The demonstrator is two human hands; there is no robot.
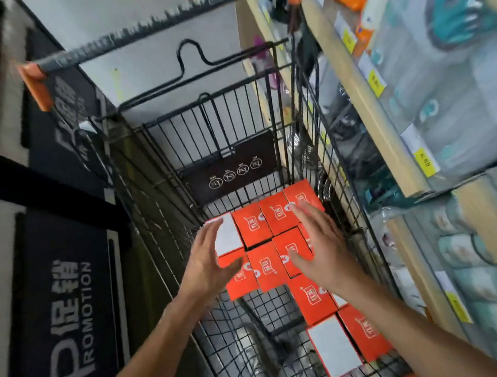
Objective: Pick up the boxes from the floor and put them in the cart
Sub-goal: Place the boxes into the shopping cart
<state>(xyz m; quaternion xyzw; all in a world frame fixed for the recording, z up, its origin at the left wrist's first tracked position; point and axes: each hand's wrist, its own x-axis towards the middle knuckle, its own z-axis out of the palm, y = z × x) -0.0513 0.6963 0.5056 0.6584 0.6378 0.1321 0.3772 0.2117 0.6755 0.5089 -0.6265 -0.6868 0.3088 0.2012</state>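
Note:
Several orange boxes (266, 264) with white faces lie flat on the floor of a black wire cart (156, 182), packed toward its far end and right side. One shows a white face at far left (226, 233), another near the front right (334, 350). My left hand (208, 260) hovers over the left boxes, fingers straight and spread, holding nothing. Over the right boxes my right hand (321, 243) is stretched out the same way, fingers extended and empty. Whether either hand touches a box is unclear.
The cart handle (146, 31) with orange end caps crosses the top. A wooden shelf (368, 112) of packaged goods runs along the right. A dark promotion display (65, 312) stands at the left. Bare wire mesh (264, 347) shows at the cart's near left.

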